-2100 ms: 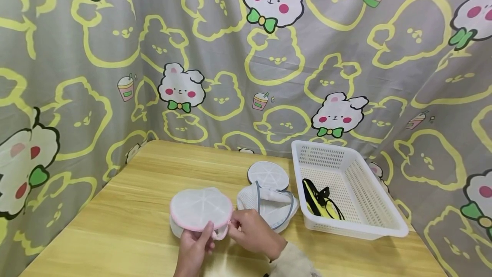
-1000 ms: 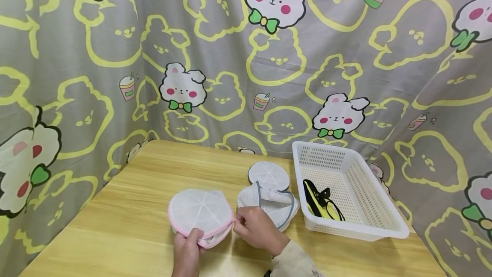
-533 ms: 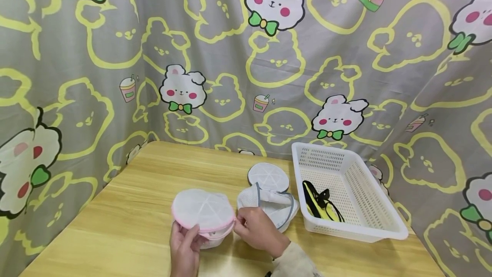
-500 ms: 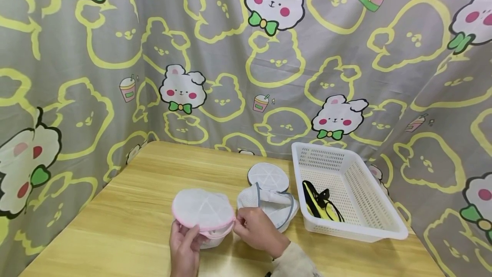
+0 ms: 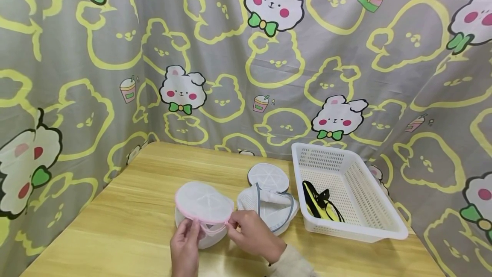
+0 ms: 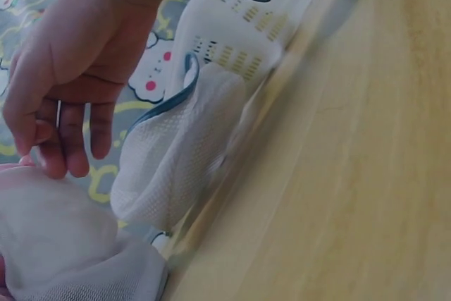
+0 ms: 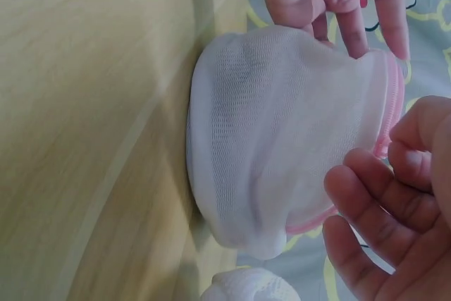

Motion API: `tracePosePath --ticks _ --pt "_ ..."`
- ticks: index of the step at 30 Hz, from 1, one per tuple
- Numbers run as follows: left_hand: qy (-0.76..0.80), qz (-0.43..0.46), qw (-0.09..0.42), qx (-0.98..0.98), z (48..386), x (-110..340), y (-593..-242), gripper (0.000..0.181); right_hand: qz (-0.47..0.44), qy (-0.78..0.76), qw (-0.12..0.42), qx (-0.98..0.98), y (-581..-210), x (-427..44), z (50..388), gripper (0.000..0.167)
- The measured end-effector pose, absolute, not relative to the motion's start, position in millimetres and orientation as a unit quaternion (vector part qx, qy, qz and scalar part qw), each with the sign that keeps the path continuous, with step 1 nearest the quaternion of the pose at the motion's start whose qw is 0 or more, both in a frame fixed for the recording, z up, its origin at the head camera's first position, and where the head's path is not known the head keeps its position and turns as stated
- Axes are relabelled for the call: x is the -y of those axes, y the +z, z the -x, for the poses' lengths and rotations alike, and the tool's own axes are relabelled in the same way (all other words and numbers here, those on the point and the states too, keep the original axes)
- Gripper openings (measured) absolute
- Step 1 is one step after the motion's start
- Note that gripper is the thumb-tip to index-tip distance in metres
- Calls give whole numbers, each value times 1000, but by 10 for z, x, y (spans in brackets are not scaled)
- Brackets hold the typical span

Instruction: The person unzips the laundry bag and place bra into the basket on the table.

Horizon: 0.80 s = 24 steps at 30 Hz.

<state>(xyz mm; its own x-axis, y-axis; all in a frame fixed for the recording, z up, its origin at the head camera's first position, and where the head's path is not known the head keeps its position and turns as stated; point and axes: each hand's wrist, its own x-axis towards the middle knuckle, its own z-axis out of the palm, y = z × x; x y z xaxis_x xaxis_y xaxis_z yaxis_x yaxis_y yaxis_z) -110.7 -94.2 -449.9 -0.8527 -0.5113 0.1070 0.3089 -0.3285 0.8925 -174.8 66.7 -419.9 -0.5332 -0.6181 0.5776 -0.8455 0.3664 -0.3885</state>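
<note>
A round white mesh laundry bag [image 5: 203,202] with a pink zipper edge stands on the table, its lid tilted and a gap showing along the front of the rim. My left hand [image 5: 185,243] pinches that pink edge at the front. At the bag's right side my right hand [image 5: 253,232] pinches the zipper [image 7: 385,128] between thumb and forefinger; its other fingers are loosely bent in the right wrist view. Just behind the right hand sits a second white mesh laundry bag [image 5: 282,213] with grey-blue trim, its top gaping.
A flat round white mesh piece [image 5: 268,176] with dark trim lies behind the second bag. To the right, a white plastic basket [image 5: 369,230] holds a black and yellow item [image 5: 319,202] with a cord. A patterned curtain [image 5: 215,54] hangs around the wooden table [image 5: 127,208].
The pink-edged bag's lid has tipped up and turned, and its front gap shows wider. My left hand has shifted along the edge; my right hand, still pinching, has moved slightly left.
</note>
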Motion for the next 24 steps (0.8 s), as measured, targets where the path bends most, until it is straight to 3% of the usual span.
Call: tracePosePath --ticks 11,24 --pt "-772 -130 204 587 1104 941 -4468 29 -467 315 172 808 -4196 -629 1708 21" --pt "-778 -178 237 554 1140 921 -4453 26 -449 306 174 821 -4215 -666 1732 24"
